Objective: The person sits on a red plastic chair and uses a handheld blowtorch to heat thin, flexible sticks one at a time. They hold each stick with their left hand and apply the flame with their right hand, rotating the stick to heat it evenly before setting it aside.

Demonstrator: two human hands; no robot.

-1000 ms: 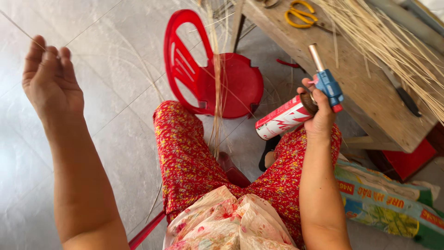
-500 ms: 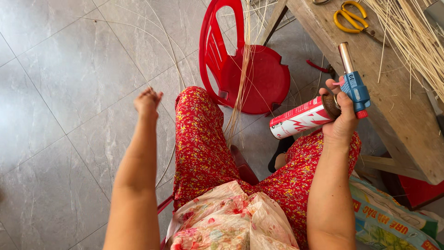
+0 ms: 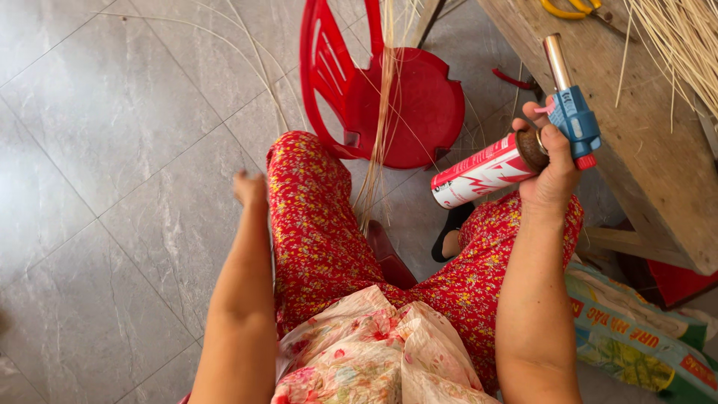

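Overhead, right hand (image 3: 552,176) grips torch canister (image 3: 486,170) near red chair (image 3: 389,97); left hand's (image 3: 250,187) grip unclear.

- Grey marbled tile floor (image 3: 112,150): a red plastic chair (image 3: 396,97) stands on it, thin pale reed strands (image 3: 247,60) curve across the tiles.
- Worn wooden workbench (image 3: 636,142): yellow-handled scissors (image 3: 572,9) and a loose bundle of pale straw-coloured reeds (image 3: 677,41) lie on top.
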